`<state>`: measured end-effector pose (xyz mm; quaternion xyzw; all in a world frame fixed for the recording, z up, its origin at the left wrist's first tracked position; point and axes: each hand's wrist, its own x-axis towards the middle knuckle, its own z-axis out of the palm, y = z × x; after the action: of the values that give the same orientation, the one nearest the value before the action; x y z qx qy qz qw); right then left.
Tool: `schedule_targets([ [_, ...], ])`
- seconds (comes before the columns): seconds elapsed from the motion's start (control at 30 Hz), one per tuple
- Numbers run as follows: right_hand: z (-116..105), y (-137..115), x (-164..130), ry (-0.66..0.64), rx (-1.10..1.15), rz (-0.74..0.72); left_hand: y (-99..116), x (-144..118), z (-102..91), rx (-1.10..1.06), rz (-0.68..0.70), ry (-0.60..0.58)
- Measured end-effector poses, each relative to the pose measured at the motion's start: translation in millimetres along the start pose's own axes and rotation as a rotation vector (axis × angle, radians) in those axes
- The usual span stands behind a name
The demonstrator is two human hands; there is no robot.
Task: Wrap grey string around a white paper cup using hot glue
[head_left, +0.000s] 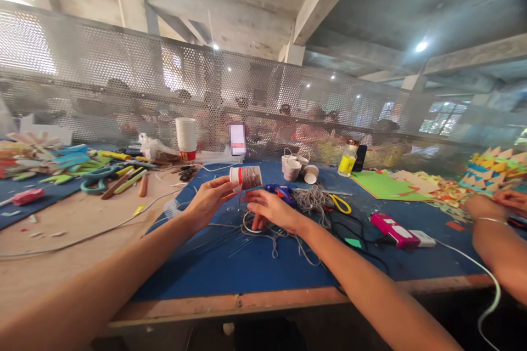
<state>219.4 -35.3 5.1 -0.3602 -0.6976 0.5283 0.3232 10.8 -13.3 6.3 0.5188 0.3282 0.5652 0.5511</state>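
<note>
Nearest me, the blue-covered counter (230, 269). At 12 o'clock my left hand (208, 200) fingers grip a white paper cup, red-rimmed, partly wrapped in grey string (247, 177); my right hand (274, 209), loosely curled, rests on the loose grey string (288, 238). Wrapping looks partly done.

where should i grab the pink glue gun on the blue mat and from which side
Take the pink glue gun around its long body, coming down from above. It lies flat on the blue mat, with its cord trailing right. The grey string lies clear of it, to its left.
</note>
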Motion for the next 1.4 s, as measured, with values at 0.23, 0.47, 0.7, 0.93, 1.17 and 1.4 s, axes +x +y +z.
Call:
schedule_targets([
  [0.23, 1, -4, -4, -0.152, 0.039, 0.008, -4, 0, -0.1, 0.0, -0.004, -0.005],
  [0.47, -8, 1, -1, 0.24, -0.385, -0.225, -5, -2, 0.4, 0.153, 0.024, -0.044],
  [0.7, -15, -6, -7, 0.499, -0.765, -0.373, 4, -10, 10.5, 0.25, 0.001, -0.106],
  [0.93, -19, -5, -5, 0.563, -0.791, -0.5, 5, -12, 14.5, 0.311, -0.033, -0.195],
  [1.17, -19, -4, -3, 0.581, -0.691, -0.545, 3, -12, 12.9, 0.359, -0.057, -0.275],
  [1.4, -20, -3, -1, 0.603, -0.689, -0.489, -1, -10, 11.5, 0.389, -0.065, -0.305],
])
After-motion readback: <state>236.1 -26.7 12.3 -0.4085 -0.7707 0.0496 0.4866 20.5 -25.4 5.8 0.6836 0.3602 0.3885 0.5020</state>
